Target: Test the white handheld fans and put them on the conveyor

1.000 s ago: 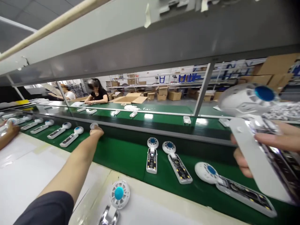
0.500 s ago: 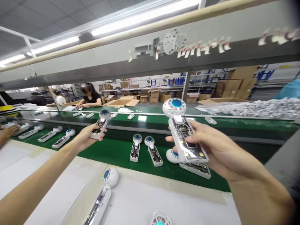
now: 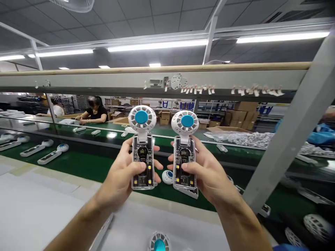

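Observation:
In my left hand (image 3: pixel 123 170) is a white handheld fan (image 3: pixel 142 153) with a round vented head, a blue centre and a clear handle front over a dark circuit board. My right hand (image 3: pixel 206 167) grips a matching handheld fan (image 3: pixel 184 153). Both fans stand upright side by side, slightly apart, fronts towards me. Each thumb presses on its handle's front; the other fingers wrap behind. Behind the right one, another fan (image 3: pixel 167 177) lies on the green belt, partly hidden. Below, a fan head with a teal centre (image 3: pixel 159 242) shows at the bottom edge.
More fans (image 3: pixel 53 155) lie along the green conveyor belt (image 3: pixel 86 169) at left. A grey post (image 3: pixel 282 136) slants up on the right. Beyond the belt are a pile of small white parts (image 3: pixel 246 139), cardboard boxes (image 3: pixel 238 116) and a seated person (image 3: pixel 96 113).
Both hands have come together in front of me, raising their fans upright. The left one moved right and closer; the right one moved left. My view has tilted up and shifted.

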Tool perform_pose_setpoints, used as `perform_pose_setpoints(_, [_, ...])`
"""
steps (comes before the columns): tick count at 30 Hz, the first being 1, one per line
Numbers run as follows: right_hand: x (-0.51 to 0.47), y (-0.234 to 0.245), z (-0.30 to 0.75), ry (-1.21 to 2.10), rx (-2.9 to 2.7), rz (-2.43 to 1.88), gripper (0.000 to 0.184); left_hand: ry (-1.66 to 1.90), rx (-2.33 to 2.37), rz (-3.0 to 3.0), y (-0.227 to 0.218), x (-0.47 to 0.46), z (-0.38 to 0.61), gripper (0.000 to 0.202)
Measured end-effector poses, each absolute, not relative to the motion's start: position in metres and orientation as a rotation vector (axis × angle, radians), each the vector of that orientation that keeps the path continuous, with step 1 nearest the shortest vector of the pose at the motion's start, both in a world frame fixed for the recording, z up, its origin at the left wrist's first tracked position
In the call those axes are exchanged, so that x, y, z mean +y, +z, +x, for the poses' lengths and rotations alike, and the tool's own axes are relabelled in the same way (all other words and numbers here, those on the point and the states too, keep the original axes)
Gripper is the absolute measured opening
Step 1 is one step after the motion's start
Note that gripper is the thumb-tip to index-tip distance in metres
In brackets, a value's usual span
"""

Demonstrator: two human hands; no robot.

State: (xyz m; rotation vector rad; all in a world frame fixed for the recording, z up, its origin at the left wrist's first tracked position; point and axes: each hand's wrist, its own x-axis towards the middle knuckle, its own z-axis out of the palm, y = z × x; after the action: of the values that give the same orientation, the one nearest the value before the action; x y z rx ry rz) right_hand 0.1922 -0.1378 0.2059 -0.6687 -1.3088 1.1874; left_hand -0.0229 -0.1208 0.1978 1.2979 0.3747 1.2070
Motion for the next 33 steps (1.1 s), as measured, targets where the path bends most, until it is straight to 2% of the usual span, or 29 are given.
perform_pose_setpoints(5, [-0.131,0.201,0.183,1.15,-1.371,-0.661,0.073,1.211,0.291,1.381,0.185,-0.111,-0.019,0.069])
perform_pose_setpoints(8, [-0.127,0.198,0.176,1.2,-1.407,-0.676,0.068,1.218,0.252,1.391,0.182,-0.103,-0.021,0.068])
perform_pose_setpoints(22, [-0.13,0.201,0.165,1.211,-1.383,-0.721,0.065,1.223,0.271,1.305,0.185,-0.097,-0.02,0.066])
perform_pose_setpoints(33, [-0.126,0.195,0.172,1.15,-1.433,-0.773,0.078,1.224,0.274,1.24,0.187,-0.099,-0.021,0.072])
